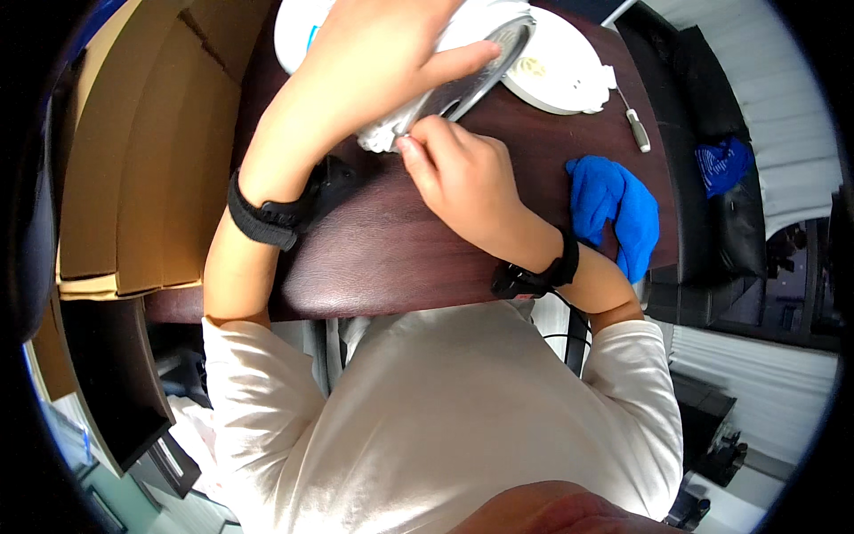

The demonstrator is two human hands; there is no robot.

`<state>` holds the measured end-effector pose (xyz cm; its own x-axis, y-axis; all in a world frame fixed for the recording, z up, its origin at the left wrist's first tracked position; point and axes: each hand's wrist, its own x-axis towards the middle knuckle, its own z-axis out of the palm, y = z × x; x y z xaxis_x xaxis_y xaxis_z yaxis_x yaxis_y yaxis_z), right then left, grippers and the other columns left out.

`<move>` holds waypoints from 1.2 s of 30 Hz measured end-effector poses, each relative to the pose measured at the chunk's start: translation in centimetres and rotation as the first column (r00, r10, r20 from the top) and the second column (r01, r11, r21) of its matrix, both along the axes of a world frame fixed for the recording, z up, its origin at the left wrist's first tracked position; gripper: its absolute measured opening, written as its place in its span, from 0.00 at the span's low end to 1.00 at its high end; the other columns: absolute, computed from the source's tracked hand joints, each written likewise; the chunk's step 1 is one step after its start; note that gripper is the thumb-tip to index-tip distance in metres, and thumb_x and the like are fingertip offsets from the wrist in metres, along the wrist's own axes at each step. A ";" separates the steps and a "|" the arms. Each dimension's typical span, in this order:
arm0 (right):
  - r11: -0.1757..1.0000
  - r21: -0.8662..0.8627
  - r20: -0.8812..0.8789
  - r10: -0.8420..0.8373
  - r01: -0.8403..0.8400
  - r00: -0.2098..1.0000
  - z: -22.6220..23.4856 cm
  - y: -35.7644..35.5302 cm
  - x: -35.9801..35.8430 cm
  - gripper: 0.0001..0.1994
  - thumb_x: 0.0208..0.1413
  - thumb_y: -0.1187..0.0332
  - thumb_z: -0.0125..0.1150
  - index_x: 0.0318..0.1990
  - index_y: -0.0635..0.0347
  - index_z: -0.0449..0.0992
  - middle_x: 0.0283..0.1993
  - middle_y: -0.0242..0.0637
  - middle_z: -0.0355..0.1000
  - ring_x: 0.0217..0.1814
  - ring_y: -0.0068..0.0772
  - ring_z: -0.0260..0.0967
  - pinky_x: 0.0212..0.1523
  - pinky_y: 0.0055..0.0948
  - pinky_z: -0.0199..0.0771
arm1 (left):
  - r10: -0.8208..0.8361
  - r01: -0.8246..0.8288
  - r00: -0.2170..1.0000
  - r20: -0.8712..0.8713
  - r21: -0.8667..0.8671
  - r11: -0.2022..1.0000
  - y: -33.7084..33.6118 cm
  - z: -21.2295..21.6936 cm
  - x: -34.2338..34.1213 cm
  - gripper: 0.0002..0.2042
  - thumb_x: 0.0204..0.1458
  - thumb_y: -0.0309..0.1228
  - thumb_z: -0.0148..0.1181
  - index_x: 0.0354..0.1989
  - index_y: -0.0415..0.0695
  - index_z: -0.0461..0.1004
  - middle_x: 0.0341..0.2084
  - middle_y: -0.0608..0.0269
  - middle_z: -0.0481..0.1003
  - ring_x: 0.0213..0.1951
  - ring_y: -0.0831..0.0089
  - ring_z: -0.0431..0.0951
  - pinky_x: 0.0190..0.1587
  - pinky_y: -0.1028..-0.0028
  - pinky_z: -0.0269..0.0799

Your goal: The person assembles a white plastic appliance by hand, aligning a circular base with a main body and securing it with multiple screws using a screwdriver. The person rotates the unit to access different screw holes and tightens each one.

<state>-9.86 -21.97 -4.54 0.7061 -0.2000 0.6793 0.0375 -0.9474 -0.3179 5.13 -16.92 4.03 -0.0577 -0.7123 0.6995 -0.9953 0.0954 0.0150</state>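
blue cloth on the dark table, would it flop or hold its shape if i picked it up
The crumpled blue cloth would probably flop: it lies in soft folds on the dark brown table. It looks light for its size. It seems unlikely to roll, and part of it hangs over the table edge.

white device (418, 111) mostly hidden under the hands, white round disc (560, 67) cut off at top — cardboard (133, 178) too
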 end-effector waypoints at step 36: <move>0.841 0.536 0.054 0.046 -0.068 0.997 0.2 -1.3 -0.7 0.15 0.67 0.62 0.48 0.29 0.60 0.73 0.20 0.43 0.69 0.22 0.42 0.72 0.25 0.36 0.67 | -0.007 0.009 1.000 -0.029 0.067 0.998 0.3 0.1 -0.1 0.33 0.56 0.48 0.56 0.60 0.30 0.63 0.59 0.32 0.64 0.63 0.35 0.59 0.66 0.48 0.53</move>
